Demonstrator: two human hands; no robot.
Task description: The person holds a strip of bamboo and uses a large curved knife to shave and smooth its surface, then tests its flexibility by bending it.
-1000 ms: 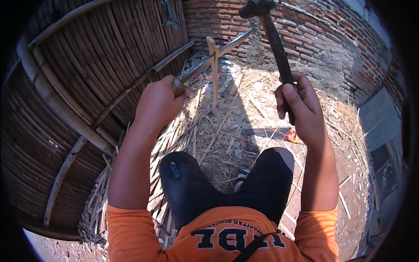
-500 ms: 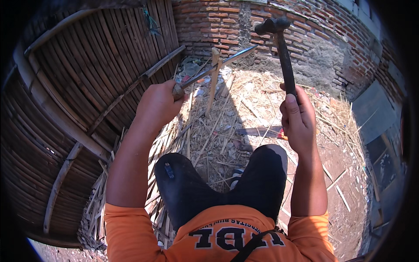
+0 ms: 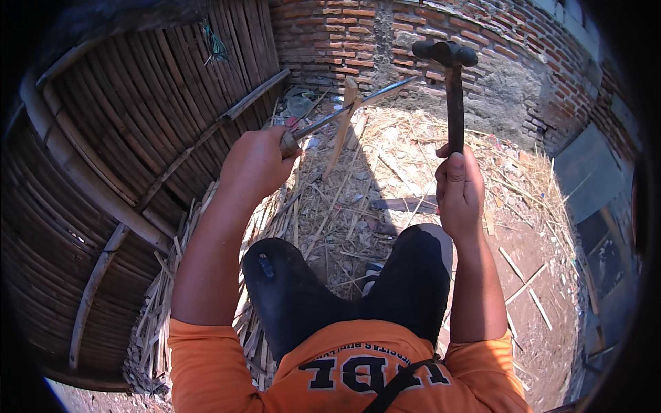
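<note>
Head view: two hands splitting a bamboo strip with blade and hammer.

Left hand (image 3: 256, 165), grip closed on a long blade (image 3: 358, 104) set against the upright bamboo strip (image 3: 342, 127) at upper centre; right hand (image 3: 460, 187), grip closed around a raised hammer (image 3: 451, 82) before the brick wall (image 3: 385, 41). Woven bamboo panel (image 3: 124, 158) fills the left.

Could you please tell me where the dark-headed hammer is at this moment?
In the head view, the dark-headed hammer stands raised upright in the right hand, upper right of centre, before the red brick wall.
</note>
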